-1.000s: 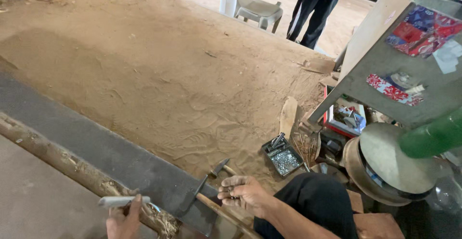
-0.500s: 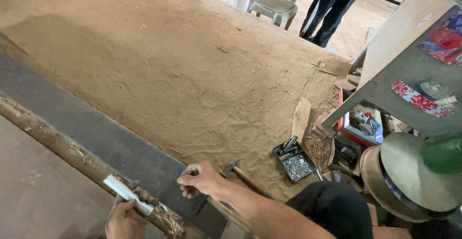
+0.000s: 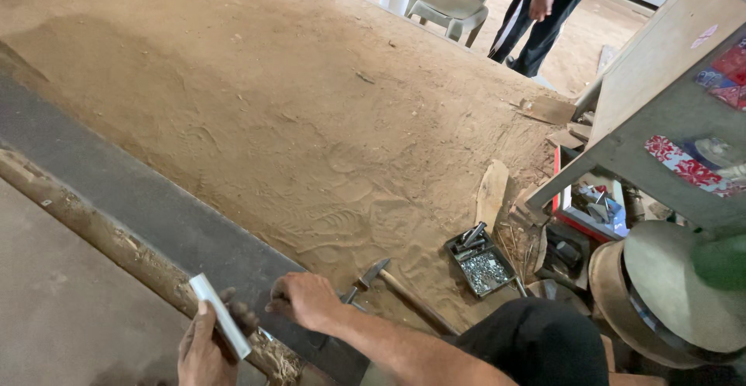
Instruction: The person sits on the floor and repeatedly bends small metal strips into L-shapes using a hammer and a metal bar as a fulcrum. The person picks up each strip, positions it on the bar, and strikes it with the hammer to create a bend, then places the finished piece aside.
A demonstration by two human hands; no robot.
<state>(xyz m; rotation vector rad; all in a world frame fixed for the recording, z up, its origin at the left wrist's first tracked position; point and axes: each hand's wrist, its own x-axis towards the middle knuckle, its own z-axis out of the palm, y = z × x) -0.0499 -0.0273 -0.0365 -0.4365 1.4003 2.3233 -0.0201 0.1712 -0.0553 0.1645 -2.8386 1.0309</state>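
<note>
My left hand [image 3: 200,351] is at the bottom edge, shut on a short flat pale metal bar [image 3: 221,325] that points up and to the left. It is over a rough wooden beam [image 3: 93,227] that runs beside a long dark grey strip [image 3: 140,199]. My right hand [image 3: 307,300] rests knuckles up on the near end of that strip, with its fingers curled down. I cannot see whether they hold anything. A hammer [image 3: 392,285] with a wooden handle lies on the sand just right of this hand.
A small dark tray of nails [image 3: 480,263] sits on the sand [image 3: 311,106] to the right, near a wood offcut [image 3: 491,192]. A grey slanted table frame [image 3: 645,145], a red box [image 3: 583,207] and a round drum [image 3: 668,293] crowd the right. Another person [image 3: 544,13] stands by a plastic chair [image 3: 447,1].
My right hand has moved left, from beside the hammer onto the dark strip. My left hand has tilted the pale bar more upright. The view has shifted slightly.
</note>
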